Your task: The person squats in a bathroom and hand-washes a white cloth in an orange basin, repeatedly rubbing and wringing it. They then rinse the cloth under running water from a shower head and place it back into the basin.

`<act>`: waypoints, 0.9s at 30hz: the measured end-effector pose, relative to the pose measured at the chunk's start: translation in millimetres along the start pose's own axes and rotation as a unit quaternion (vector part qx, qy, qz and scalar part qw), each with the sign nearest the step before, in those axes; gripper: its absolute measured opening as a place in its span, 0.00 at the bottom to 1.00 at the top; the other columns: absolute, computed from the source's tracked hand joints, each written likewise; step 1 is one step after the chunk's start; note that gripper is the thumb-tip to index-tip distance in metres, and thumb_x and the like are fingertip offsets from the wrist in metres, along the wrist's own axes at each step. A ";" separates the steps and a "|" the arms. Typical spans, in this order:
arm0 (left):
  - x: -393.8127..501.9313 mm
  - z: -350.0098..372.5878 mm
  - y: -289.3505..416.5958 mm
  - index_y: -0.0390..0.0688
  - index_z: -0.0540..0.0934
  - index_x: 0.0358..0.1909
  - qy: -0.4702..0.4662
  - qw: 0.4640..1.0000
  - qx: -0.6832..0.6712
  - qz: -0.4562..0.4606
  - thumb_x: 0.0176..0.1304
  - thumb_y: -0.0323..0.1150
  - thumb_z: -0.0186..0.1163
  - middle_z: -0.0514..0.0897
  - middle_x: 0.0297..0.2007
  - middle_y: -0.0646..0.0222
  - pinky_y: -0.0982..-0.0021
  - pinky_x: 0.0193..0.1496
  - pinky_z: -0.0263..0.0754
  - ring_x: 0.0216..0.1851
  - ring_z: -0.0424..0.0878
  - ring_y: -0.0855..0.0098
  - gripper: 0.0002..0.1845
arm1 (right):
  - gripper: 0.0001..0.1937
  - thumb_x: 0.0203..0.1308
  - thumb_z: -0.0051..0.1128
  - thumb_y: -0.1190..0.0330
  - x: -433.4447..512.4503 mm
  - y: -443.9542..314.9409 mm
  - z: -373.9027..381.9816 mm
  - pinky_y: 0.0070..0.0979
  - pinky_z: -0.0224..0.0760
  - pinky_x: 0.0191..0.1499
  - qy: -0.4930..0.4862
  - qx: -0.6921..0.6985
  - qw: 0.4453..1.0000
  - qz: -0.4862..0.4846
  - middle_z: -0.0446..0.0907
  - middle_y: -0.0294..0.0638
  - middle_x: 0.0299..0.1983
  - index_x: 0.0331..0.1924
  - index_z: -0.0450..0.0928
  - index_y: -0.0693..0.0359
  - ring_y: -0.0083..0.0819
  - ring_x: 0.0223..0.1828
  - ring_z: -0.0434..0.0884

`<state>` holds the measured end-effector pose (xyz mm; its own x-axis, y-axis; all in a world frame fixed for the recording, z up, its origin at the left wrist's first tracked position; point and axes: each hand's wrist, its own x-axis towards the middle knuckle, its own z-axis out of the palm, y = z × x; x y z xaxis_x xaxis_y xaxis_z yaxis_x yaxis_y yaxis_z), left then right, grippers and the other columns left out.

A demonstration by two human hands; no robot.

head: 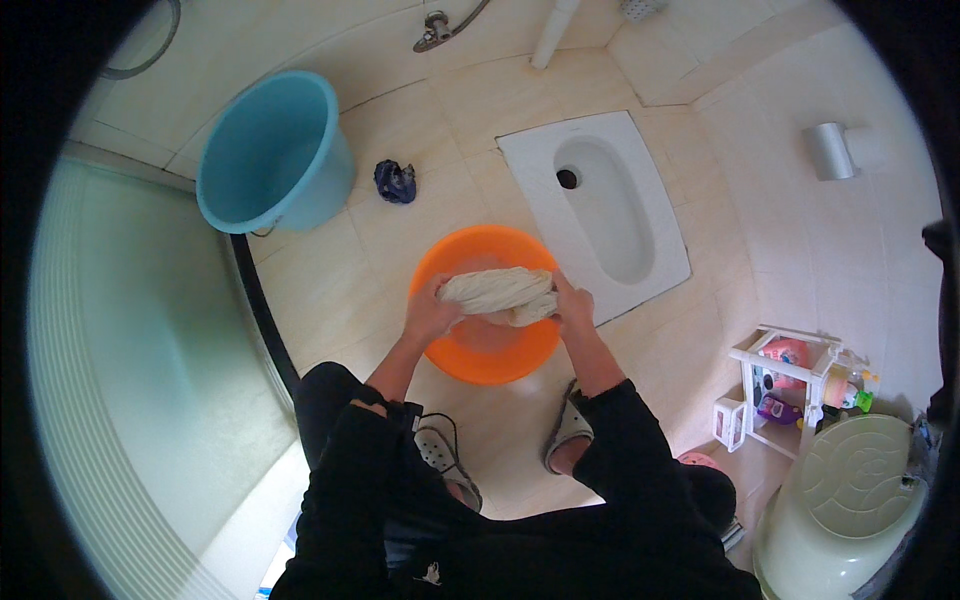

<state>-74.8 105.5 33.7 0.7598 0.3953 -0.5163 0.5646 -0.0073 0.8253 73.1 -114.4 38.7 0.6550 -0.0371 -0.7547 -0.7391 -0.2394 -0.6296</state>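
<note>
Between my two hands a bunched, twisted cream cloth [496,291] stretches across an orange plastic basin [487,367]. My left hand [433,309] grips the cloth's left end, and my right hand [574,301] grips its right end near the basin's rim. Cloudy water [487,335] shows in the basin below the cloth. Part of the cloth folds down on the right side; whether it touches the water I cannot tell. The basin stands on the tiled floor in front of my feet.
A white squat toilet [611,217] lies right of the basin. A blue bucket [319,187] and a dark blue crumpled cloth [395,181] are at the upper left. At right stand a white plastic rack [739,354] with bottles and a lidded pale green bin [855,480]. A frosted glass panel [150,337] borders the left.
</note>
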 end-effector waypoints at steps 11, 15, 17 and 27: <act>-13.7 25.4 -12.7 0.40 0.82 0.44 0.222 0.938 0.189 0.188 0.47 0.31 0.67 0.85 0.37 0.59 0.59 0.45 0.77 0.38 0.81 0.54 0.19 | 0.21 0.57 0.43 0.73 -0.7 11.4 -15.9 0.49 0.73 0.58 -0.237 0.352 0.902 0.080 0.76 0.52 0.54 0.55 0.69 0.73 0.49 0.56 0.78; -19.3 35.9 0.8 0.43 0.79 0.51 0.062 0.988 -0.122 -0.077 0.62 0.49 0.61 0.82 0.45 0.63 0.61 0.48 0.76 0.44 0.81 0.62 0.22 | 0.26 0.55 0.43 0.73 -30.1 -13.8 -11.2 0.47 0.69 0.64 -0.340 0.384 0.857 0.046 0.74 0.53 0.61 0.61 0.67 0.73 0.47 0.62 0.75; -21.4 51.0 12.7 0.45 0.75 0.58 -0.087 0.930 -0.300 -0.195 0.70 0.57 0.51 0.80 0.51 0.65 0.60 0.50 0.76 0.47 0.81 0.65 0.28 | 0.26 0.61 0.43 0.70 -46.1 -24.6 -8.0 0.44 0.71 0.62 -0.342 0.414 0.843 0.022 0.74 0.49 0.59 0.64 0.66 0.70 0.44 0.61 0.75; -6.1 121.8 52.5 0.39 0.67 0.66 0.073 0.993 -0.011 -0.095 0.70 0.40 0.51 0.75 0.60 0.52 0.54 0.61 0.73 0.59 0.77 0.54 0.26 | 0.18 0.68 0.54 0.60 -50.5 27.9 47.5 0.31 0.74 0.47 0.030 0.174 0.976 -0.124 0.84 0.44 0.41 0.51 0.79 0.67 0.33 0.43 0.82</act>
<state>-10.6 -9.1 52.4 0.5845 0.5160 -0.6261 0.6847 0.1003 0.7219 11.8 -73.1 50.5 0.8215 -0.0781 -0.5649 -0.5579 0.0947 -0.8245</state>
